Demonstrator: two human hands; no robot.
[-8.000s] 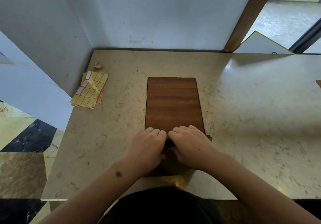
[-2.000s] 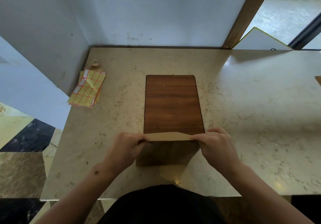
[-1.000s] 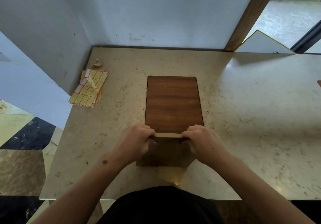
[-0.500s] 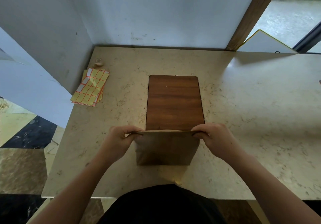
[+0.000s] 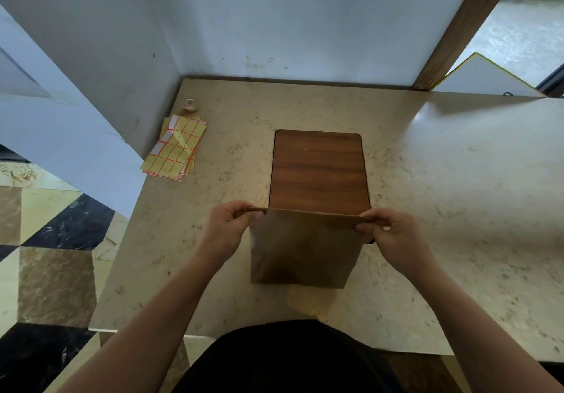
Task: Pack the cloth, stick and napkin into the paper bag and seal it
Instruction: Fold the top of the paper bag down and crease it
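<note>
A brown paper bag (image 5: 302,252) stands upright on the marble table, near its front edge. My left hand (image 5: 227,229) pinches the bag's top left corner. My right hand (image 5: 392,234) pinches the top right corner. The top edge is pulled flat and straight between both hands. The cloth, stick and napkin are not visible; the bag's inside is hidden.
A dark wooden board (image 5: 319,171) lies flat on the table just behind the bag. A stack of yellow sticker sheets (image 5: 175,150) and a small tape roll (image 5: 189,104) sit at the far left by the wall. The table's (image 5: 457,209) left edge drops to a tiled floor.
Earlier both hands pressed together at the bag's middle. They have since slid apart along the top edge to its corners, and the bag now stands taller and flatter.
</note>
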